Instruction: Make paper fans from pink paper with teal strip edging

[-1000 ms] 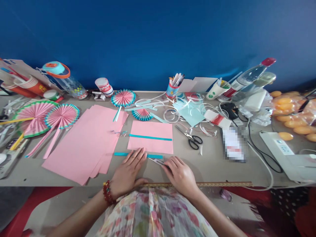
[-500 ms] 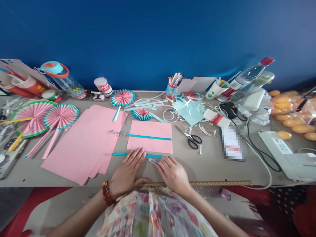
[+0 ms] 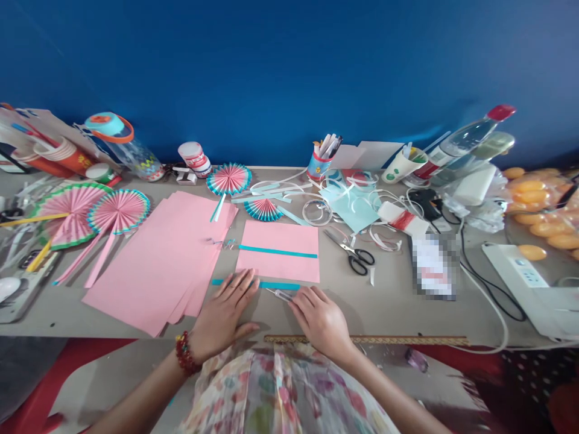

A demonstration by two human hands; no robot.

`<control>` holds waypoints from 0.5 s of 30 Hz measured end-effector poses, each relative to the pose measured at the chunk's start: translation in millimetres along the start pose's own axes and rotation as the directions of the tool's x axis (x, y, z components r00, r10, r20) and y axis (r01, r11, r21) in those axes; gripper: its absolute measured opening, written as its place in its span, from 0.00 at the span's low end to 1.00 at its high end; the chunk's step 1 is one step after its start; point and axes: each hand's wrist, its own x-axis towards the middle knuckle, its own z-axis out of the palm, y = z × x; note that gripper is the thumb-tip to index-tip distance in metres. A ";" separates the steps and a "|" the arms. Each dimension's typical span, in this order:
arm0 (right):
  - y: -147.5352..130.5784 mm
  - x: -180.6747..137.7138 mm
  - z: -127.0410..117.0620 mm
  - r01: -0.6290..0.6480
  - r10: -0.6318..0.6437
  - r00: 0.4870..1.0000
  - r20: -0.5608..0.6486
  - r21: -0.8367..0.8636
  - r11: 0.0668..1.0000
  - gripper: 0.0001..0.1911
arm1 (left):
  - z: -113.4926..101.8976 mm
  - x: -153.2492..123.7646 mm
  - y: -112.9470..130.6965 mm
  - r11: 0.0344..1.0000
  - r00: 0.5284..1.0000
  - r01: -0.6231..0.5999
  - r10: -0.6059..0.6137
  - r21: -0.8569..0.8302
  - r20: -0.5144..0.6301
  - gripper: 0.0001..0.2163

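Note:
My left hand [image 3: 226, 310] lies flat, fingers stretched out, across the left part of a narrow blue paper strip [image 3: 278, 286]. My right hand [image 3: 322, 316] is curled at the strip's right end. Between its thumb and fingers is a small pointed tool with a see-through handle [image 3: 283, 295], its thin tip aimed left just below the strip. Directly behind both hands lies a pink paper sheet [image 3: 275, 268] with a second blue strip [image 3: 278, 251] across it. A long yellowish ruler [image 3: 384, 340] lies along the table's front edge, partly behind my right hand.
Black-handled scissors [image 3: 357, 259] lie right of the sheet. Large pink sheets [image 3: 158, 259] are stacked at left, near pleated paper fans [image 3: 118, 212]. White strips [image 3: 271, 191], a pen cup [image 3: 319, 164], a bottle [image 3: 465, 144] and a power strip [image 3: 520, 289] stand or lie around.
My left hand has slid a little left along the blue strip, uncovering more of its middle. My right hand stays at the strip's right end with the pointed tool. The view has shifted slightly.

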 end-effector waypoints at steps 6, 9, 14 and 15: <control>-3.8 5.9 3.9 0.019 -0.018 0.999 0.044 -0.015 1.000 0.12 | -0.1 -0.4 -0.8 1.000 1.000 -0.010 0.010 0.010 0.007 0.40; -3.6 5.4 4.1 0.024 -0.023 0.999 0.037 -0.006 1.000 0.13 | -0.2 -0.1 -0.4 1.000 1.000 -0.006 0.006 0.013 0.008 0.40; -4.3 5.7 5.9 0.044 -0.043 0.999 0.033 -0.031 0.999 0.12 | 0.4 -0.3 0.2 1.000 1.000 -0.002 0.002 0.031 0.010 0.40; -4.9 6.4 6.6 0.055 -0.054 0.998 0.035 -0.039 0.998 0.11 | 0.7 -0.7 0.0 0.999 1.000 -0.004 0.003 0.035 0.009 0.40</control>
